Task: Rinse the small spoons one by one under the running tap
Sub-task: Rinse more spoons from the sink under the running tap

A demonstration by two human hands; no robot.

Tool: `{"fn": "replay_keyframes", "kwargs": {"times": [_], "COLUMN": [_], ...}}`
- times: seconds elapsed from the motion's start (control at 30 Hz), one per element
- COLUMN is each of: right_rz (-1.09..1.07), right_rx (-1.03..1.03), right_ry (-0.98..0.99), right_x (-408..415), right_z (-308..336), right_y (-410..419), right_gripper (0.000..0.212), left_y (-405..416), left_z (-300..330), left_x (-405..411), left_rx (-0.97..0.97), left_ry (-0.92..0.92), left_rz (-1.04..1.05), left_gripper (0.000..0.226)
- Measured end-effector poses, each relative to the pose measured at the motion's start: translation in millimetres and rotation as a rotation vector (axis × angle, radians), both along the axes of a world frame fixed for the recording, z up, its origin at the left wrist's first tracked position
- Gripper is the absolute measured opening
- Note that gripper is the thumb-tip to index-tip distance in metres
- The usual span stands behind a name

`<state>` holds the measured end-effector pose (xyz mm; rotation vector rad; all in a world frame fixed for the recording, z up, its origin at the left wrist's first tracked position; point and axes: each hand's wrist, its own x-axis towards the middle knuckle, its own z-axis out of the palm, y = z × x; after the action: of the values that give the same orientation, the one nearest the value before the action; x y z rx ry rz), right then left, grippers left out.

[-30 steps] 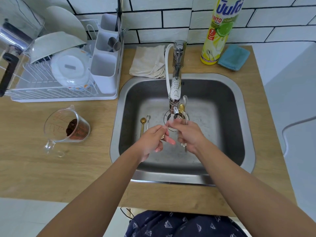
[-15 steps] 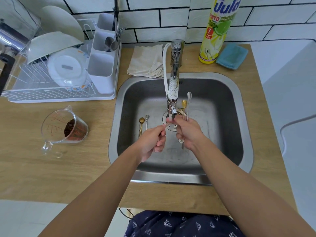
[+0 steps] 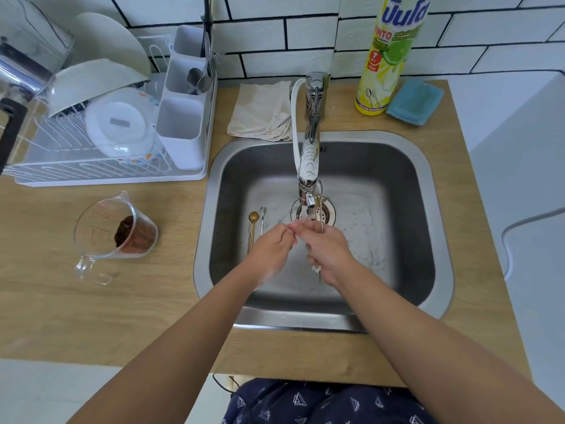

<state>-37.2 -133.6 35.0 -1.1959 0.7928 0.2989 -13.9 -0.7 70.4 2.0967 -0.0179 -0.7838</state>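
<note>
White brick-pattern tiles with dark grout back a pale wooden worktop (image 3: pixel 91 301), and I'm looking down into a square stainless steel sink (image 3: pixel 428 185) set into it. A chrome tap with a white patterned spout (image 3: pixel 309 160) reaches over the drain.

My left hand (image 3: pixel 272 249) and right hand (image 3: pixel 328 252) meet just under the spout. The right one grips a bunch of small spoons (image 3: pixel 319 206), their bowls poking up beside the nozzle and a flower-tipped handle showing below the fist. The left one is curled, fingertips pinching towards the right (whether it has a spoon, I cannot tell). A gold spoon (image 3: pixel 252 228) and a silver spoon (image 3: pixel 262 220) lie side by side on the sink floor, left of the hands.

Behind the sink: a crumpled beige cloth (image 3: pixel 263 111), a yellow dish-soap bottle (image 3: pixel 388 56), a blue sponge (image 3: pixel 415 102). To the left, a white dish rack (image 3: pixel 101 169) with plates, and a clear measuring jug (image 3: pixel 116 234) holding something brown.
</note>
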Motion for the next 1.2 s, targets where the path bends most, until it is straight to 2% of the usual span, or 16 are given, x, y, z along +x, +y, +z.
{"fn": "replay_keyframes", "kwargs": {"times": [0.1, 0.17, 0.2, 0.3, 0.37, 0.43, 0.57, 0.67, 0.73, 0.87, 0.93, 1.0, 1.17, 1.2], "right_rz": [-0.049, -0.156, -0.183, -0.059, 0.029, 0.015, -0.158, -0.002, 0.07, -0.155, -0.186, -0.1, -0.04, -0.03], "right_rx": [0.027, 0.065, 0.069, 0.053, 0.045, 0.056, 0.111, 0.09, 0.116, 0.144, 0.108, 0.025, -0.171, -0.198], "right_ry": [-0.03, -0.041, -0.041, -0.024, -0.023, -0.041, -0.074, -0.069, -0.076, -0.081, -0.1, -0.122, -0.157, -0.168], "right_x": [3.9, 12.2, 14.2, 9.1, 3.2, 5.3, 15.0, 5.3, 0.6, 15.4, 20.5, 20.4, 20.2, 19.1], "right_z": [5.0, 3.1, 2.3, 3.1, 2.8, 7.2, 7.5, 5.9, 4.4, 4.3, 3.8, 3.7, 5.9, 5.5], "right_y": [-8.2, -19.7, -22.8, -13.6, -5.7, -10.4, -23.9, -12.8, -8.7, -23.6, -29.6, -29.1, -16.0, -13.7], "right_gripper": [0.011, 0.032, 0.03, 0.009, 0.013, 0.012, 0.033, 0.015, 0.013, 0.004, 0.017, 0.028, 0.005, 0.008], "left_y": [3.9, 5.7, 5.0, 0.7, 0.5, 2.0, 1.6, -0.5, 1.2, 11.5, 17.4, 20.7, 28.7, 31.3], "left_z": [-0.6, 0.1, 0.4, 2.7, 3.4, 3.2, 3.1, 3.1, 3.9, 4.3, 4.2, 4.0, 3.1, 2.4], "left_x": [-2.6, -3.1, -2.5, -0.2, 1.2, 0.3, -0.2, 0.6, 0.7, -6.4, -10.1, -11.9, -13.1, -12.5], "left_rx": [-0.023, -0.036, -0.042, -0.045, -0.031, -0.017, -0.053, -0.124, -0.185, -0.252, -0.253, -0.235, -0.107, -0.073], "left_ry": [0.031, 0.039, 0.037, 0.021, 0.005, -0.004, 0.029, 0.087, 0.135, 0.191, 0.193, 0.2, 0.207, 0.208], "left_rz": [0.007, 0.005, -0.002, -0.013, -0.026, -0.058, -0.044, 0.0, 0.026, 0.01, -0.027, -0.065, -0.177, -0.185], "left_gripper": [0.031, 0.031, 0.031, 0.033, 0.034, 0.034, 0.032, 0.032, 0.033, 0.032, 0.031, 0.03, 0.029, 0.029]}}
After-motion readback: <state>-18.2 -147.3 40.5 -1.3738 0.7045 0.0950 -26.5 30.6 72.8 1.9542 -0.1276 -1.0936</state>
